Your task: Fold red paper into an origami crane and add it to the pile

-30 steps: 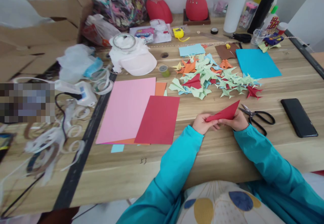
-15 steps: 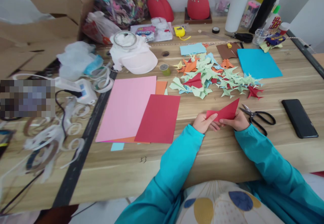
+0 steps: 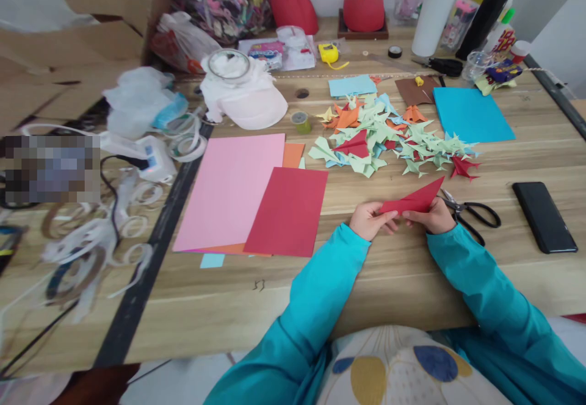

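A folded piece of red paper (image 3: 417, 200) is held up between both hands above the table's front part, its long point rising to the right. My left hand (image 3: 367, 221) pinches its left end, thumb on top. My right hand (image 3: 437, 216) grips the lower right side, thumb along the near edge. Both hands are closed on the paper, the thumbs almost meeting; the fingers behind it are partly hidden. Just right of my right hand lie black-handled scissors (image 3: 476, 213). Beyond the hands spreads a heap of folded paper pieces (image 3: 366, 124), mostly pale green, some red, orange and blue.
Left of my hands lie a red sheet (image 3: 288, 213) and a pink sheet (image 3: 233, 191). A black phone (image 3: 544, 217) rests at the right. Blue paper (image 3: 473, 114), a white cap (image 3: 254, 106) and a yellow tape measure (image 3: 328, 55) are farther back. Tangled strips (image 3: 82, 258) cover the left side.
The red paper has tilted flatter, its point reaching farther right. My right hand has shifted slightly right; both hands keep hold. The camera view has moved a little.
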A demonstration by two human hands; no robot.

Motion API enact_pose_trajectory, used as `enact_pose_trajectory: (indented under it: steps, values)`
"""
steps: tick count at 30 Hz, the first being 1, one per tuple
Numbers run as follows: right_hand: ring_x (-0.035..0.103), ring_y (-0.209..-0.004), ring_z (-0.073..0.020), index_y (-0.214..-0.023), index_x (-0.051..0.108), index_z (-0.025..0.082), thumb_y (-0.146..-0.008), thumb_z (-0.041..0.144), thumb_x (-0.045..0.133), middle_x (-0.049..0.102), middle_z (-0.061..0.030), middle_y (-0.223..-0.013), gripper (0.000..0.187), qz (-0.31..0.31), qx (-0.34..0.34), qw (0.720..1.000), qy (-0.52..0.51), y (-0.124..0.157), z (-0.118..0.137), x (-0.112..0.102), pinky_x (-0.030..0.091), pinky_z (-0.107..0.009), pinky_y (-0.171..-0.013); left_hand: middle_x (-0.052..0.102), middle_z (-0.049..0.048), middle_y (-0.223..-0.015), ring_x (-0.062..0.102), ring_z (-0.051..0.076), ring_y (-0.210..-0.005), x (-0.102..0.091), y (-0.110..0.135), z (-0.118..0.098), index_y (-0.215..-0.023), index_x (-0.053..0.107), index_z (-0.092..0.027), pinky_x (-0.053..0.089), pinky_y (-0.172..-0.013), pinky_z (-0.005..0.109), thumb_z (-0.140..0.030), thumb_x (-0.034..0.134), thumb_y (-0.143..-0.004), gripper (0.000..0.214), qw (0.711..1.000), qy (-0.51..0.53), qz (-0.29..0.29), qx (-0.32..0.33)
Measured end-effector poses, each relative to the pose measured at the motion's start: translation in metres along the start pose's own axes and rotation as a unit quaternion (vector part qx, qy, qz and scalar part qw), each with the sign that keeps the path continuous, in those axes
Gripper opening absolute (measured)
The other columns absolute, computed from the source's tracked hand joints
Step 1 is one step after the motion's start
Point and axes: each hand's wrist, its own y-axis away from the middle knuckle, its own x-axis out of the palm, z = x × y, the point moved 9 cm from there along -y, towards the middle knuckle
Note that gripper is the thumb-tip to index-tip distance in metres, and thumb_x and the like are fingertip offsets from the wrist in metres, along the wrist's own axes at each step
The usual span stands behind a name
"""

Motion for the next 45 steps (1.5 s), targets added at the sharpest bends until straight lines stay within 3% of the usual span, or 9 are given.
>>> enact_pose_trajectory:
  steps: [11,17,34,45]
  values:
    - [0.055,-0.041,-0.0128,-0.062,0.066,0.015,-0.05,0.029,0.078,0.064,-0.002,-0.053,0.022,-0.017,0.012,1.0,0.01,0.001,0.0,-0.001,0.05,-0.026,-0.041,0.063,0.0093,-0.051,0.06,0.016,-0.045,-0.003,-0.001,0.004,-0.067,0.06,-0.006,0.05,-0.043,0.027,-0.06,0.058,-0.061,0.054,0.999,0.015,-0.012,-0.028]
    - [0.054,-0.039,-0.0129,-0.059,0.066,0.014,-0.05,0.028,0.078,0.062,-0.0018,-0.049,0.021,-0.029,0.019,0.999,-0.016,0.0,-0.005,-0.007,0.047,-0.025,-0.038,0.061,0.0031,-0.049,0.058,0.014,-0.044,-0.006,0.001,-0.009,-0.071,0.061,-0.008,0.051,-0.044,0.026,-0.043,0.075,-0.048,0.043,0.999,0.01,-0.039,0.02]
    - [0.054,-0.039,-0.0132,-0.062,0.067,0.014,-0.05,0.026,0.078,0.063,-0.0019,-0.05,0.02,-0.038,-0.002,0.999,-0.001,-0.001,-0.004,-0.008,0.046,-0.025,-0.038,0.061,0.0028,-0.046,0.057,0.012,-0.04,-0.015,0.005,-0.018,-0.056,0.06,-0.011,0.05,-0.044,0.025,-0.044,0.07,-0.056,0.035,0.995,-0.021,-0.082,0.058]
    - [0.054,-0.038,-0.0125,-0.059,0.064,0.012,-0.05,0.027,0.078,0.061,-0.002,-0.048,0.023,-0.057,-0.006,0.998,-0.011,-0.001,0.001,-0.01,0.046,-0.024,-0.035,0.066,0.0132,-0.062,0.061,0.016,-0.045,-0.019,0.003,-0.014,-0.061,0.06,-0.007,0.049,-0.041,0.025,-0.062,0.054,-0.064,0.056,0.997,0.024,-0.073,0.016]
